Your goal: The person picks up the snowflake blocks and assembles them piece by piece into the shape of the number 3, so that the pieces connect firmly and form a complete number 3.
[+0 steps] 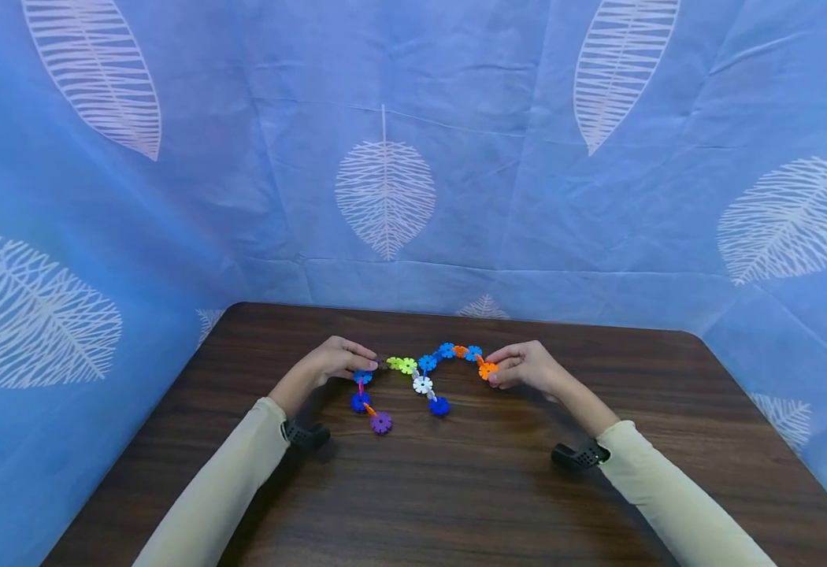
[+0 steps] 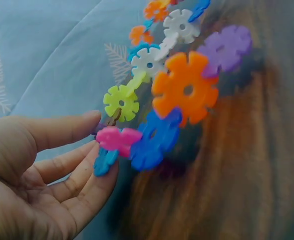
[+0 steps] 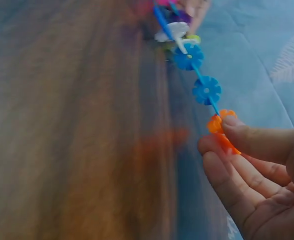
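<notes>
A chain of interlocking flower-shaped plastic discs (image 1: 408,365) stretches between both hands over the table. My left hand (image 1: 334,359) pinches its left part between thumb and fingers, by a light-blue disc (image 2: 105,161) and a partly hidden purple one. From there a side strand hangs, with a pink disc (image 2: 118,139), a blue disc (image 2: 154,140), an orange disc (image 2: 185,89) and a purple disc (image 1: 381,423) at its end. My right hand (image 1: 529,368) pinches the orange disc (image 1: 486,370) at the right end. Between them, white discs (image 1: 423,384) branch down to a dark-blue disc (image 1: 439,406).
A dark brown wooden table (image 1: 484,504) lies beneath the hands. Blue cloth with white leaf prints (image 1: 385,193) hangs behind it and along the sides. A black band (image 1: 305,435) sits on the left wrist, another band (image 1: 580,455) on the right.
</notes>
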`<state>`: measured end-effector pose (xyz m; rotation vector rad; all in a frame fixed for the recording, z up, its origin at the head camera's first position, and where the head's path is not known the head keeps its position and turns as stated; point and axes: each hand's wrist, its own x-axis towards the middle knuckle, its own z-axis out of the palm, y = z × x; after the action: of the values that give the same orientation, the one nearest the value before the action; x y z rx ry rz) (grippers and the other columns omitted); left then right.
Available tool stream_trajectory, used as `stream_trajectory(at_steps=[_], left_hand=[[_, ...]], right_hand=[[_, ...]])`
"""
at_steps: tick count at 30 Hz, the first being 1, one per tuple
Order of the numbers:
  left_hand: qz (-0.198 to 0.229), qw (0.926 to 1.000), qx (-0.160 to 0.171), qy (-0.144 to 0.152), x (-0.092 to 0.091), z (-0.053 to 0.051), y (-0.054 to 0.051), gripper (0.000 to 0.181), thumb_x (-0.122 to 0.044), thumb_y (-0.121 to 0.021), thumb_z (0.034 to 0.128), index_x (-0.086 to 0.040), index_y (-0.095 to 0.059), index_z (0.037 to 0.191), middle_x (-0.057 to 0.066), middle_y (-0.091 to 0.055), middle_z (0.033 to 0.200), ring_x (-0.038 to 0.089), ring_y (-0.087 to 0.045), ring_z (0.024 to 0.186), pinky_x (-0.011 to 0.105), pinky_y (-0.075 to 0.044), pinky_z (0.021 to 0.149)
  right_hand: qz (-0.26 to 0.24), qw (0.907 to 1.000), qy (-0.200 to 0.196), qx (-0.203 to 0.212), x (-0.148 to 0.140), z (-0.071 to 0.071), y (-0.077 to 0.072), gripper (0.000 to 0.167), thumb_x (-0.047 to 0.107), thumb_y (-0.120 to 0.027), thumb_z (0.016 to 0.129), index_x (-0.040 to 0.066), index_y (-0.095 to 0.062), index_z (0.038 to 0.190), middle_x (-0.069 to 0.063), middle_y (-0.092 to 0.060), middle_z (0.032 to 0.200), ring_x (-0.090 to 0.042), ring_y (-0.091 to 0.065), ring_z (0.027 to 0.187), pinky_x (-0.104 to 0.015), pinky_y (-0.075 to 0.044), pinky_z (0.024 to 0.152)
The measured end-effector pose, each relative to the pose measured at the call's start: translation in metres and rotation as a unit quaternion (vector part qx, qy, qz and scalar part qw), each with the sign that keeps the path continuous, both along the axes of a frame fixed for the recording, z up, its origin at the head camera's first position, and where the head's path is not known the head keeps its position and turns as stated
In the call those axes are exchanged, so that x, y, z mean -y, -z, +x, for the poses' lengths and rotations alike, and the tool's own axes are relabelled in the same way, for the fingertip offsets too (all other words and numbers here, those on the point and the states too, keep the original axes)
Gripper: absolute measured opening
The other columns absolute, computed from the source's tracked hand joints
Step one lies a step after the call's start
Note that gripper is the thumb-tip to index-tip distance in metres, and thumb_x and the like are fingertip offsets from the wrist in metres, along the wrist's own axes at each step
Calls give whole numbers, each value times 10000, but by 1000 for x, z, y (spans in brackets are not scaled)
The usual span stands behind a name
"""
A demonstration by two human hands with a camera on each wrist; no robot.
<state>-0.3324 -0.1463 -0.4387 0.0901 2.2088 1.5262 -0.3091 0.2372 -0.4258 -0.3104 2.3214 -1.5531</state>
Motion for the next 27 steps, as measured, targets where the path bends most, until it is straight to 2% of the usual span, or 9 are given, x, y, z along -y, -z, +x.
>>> stream_trajectory(at_steps=[4, 8, 15, 19, 23, 27], left_hand=[[69, 10000, 44, -42, -4, -11, -2, 370, -170, -718, 961, 10, -681, 1282, 163, -673, 1334, 329, -592, 1291, 509, -471, 1122], [104, 9999, 50, -52, -9, -20, -1, 362, -171, -722, 958, 5, -692, 1273, 146, -685, 1327, 292, -611, 1253, 496, -480, 1114], [135, 9999, 11, -60, -15, -30, 3, 350, -174, -706, 968, -7, -694, 1277, 143, -668, 1357, 313, -590, 1304, 509, -441, 1148], [240, 9996, -90, -154, -18, -31, 3, 364, -164, -706, 967, 5, -681, 1289, 163, -634, 1397, 339, -550, 1354, 529, -402, 1178], [233, 9988, -178, -392, -19, -29, 4, 377, -165, -717, 959, 6, -673, 1292, 177, -609, 1417, 346, -546, 1357, 520, -406, 1177], [225, 9965, -206, -783, -16, -19, 3, 395, -154, -715, 959, 19, -647, 1307, 202, -613, 1393, 349, -590, 1305, 481, -456, 1142]], right_hand=[[394, 9984, -395, -81, -2, 10, 0, 346, 32, -746, 908, -139, -641, 1189, -137, -773, 871, -228, -752, 771, -398, -644, 751], [552, 9962, -672, 4, 0, 20, 0, 330, 37, -759, 898, -133, -629, 1149, -175, -772, 862, -235, -749, 732, -390, -644, 693], [724, 9939, -828, 52, 8, 34, 7, 301, 71, -796, 870, -85, -619, 1057, -154, -760, 779, -199, -726, 643, -360, -629, 601], [842, 9930, -825, -23, 10, 37, 9, 295, 92, -806, 864, -67, -618, 1027, -143, -750, 744, -181, -708, 610, -342, -616, 565], [983, 9919, -799, -96, 8, 37, 2, 276, 130, -800, 879, -57, -639, 1003, -143, -748, 746, -196, -708, 621, -356, -612, 565], [1089, 9910, -722, -292, 1, 31, -4, 242, 164, -783, 903, -36, -656, 954, -152, -745, 756, -211, -701, 633, -371, -608, 579]])
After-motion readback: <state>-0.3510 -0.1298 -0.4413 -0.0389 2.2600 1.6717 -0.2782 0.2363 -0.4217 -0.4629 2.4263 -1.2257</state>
